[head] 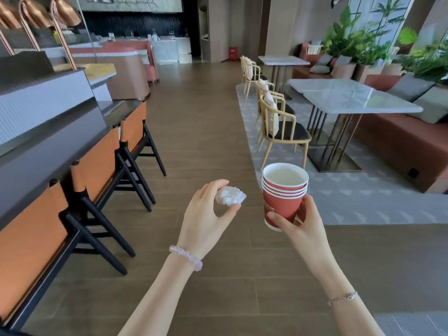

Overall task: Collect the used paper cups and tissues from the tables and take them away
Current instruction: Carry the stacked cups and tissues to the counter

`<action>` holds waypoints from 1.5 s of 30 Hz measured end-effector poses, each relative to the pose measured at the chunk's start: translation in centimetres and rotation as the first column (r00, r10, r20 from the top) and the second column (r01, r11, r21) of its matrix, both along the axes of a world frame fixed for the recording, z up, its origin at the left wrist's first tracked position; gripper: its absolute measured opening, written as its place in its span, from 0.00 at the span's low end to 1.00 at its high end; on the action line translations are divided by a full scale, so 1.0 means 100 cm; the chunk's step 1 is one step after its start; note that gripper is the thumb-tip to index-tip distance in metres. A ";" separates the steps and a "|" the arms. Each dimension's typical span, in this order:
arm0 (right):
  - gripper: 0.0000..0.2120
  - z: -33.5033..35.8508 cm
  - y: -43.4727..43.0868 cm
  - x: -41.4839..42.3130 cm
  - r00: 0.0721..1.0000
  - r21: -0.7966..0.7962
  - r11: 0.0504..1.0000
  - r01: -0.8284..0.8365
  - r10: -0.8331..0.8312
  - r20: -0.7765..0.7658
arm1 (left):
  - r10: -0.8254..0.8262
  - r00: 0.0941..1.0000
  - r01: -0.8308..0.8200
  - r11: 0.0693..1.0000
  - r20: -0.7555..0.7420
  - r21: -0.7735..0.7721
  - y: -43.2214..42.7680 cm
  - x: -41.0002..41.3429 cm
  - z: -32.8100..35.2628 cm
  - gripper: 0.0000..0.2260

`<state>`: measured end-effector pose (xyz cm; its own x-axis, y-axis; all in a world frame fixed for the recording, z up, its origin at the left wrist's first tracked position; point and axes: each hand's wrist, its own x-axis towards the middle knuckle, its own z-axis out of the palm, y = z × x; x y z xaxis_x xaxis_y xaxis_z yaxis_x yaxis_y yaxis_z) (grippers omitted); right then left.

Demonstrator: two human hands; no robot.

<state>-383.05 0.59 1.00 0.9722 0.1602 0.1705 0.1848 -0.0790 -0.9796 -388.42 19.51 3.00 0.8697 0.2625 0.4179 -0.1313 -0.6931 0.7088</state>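
Facing brown wood-plank floor, pale grey marble tabletop off right. Gripping nested stack of red paper cups low in right hand, upright over floor. Pinching crumpled white tissue ball in left hand. Probably carry-away stage: keep stack level, squeeze lightly, tuck tissue into top cup.

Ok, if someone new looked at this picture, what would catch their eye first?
The stack of red paper cups gripped in the right hand, low and right of centre. Next, the crumpled white tissue pinched in the left hand beside it, both held over the wooden floor.
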 end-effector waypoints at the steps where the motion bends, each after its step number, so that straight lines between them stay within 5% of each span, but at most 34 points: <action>1: 0.25 0.000 0.004 0.018 1.000 0.005 1.000 0.006 -0.006 0.002 | 0.000 1.000 0.000 1.000 0.000 -0.001 0.004 0.017 0.000 0.19; 24: 0.26 -0.001 0.089 0.510 0.993 0.023 0.993 -0.114 0.114 0.016 | 0.120 0.993 -0.120 0.993 -0.018 0.008 0.081 0.493 -0.004 0.19; 45: 0.24 0.027 0.330 0.920 0.986 0.024 0.987 -0.160 0.158 0.061 | 0.165 0.986 -0.164 0.986 0.035 -0.030 0.320 0.904 0.013 0.19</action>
<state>-291.10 33.60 3.65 0.9230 0.3063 0.2332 0.2498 -0.0157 -0.9682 -297.99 51.54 4.26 0.7977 0.4119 0.4404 -0.0442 -0.6884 0.7240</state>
